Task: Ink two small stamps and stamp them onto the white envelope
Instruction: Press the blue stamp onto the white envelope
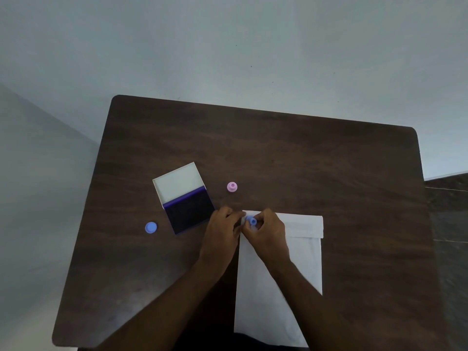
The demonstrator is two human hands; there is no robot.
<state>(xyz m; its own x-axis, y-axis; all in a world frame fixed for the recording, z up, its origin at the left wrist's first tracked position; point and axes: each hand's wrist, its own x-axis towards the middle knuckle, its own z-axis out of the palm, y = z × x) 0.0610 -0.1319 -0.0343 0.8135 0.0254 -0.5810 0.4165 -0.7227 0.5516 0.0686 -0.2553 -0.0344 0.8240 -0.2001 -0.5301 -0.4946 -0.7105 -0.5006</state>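
A white envelope (301, 252) lies on the dark wooden table (278, 153), flap end away from me. My right hand (268, 234) is shut on a small blue stamp (252, 220) and holds it upright on the envelope's far left corner. My left hand (222, 229) rests beside it at the envelope's left edge, its fingertips touching that corner. An open ink pad (188, 211) with a dark purple surface and a raised white lid sits to the left. A pink stamp (232, 186) stands alone behind my hands.
A blue round cap (151, 227) lies on the table left of the ink pad. The table's left edge is close to the cap. A pale floor surrounds the table, with a dark strip at the far right.
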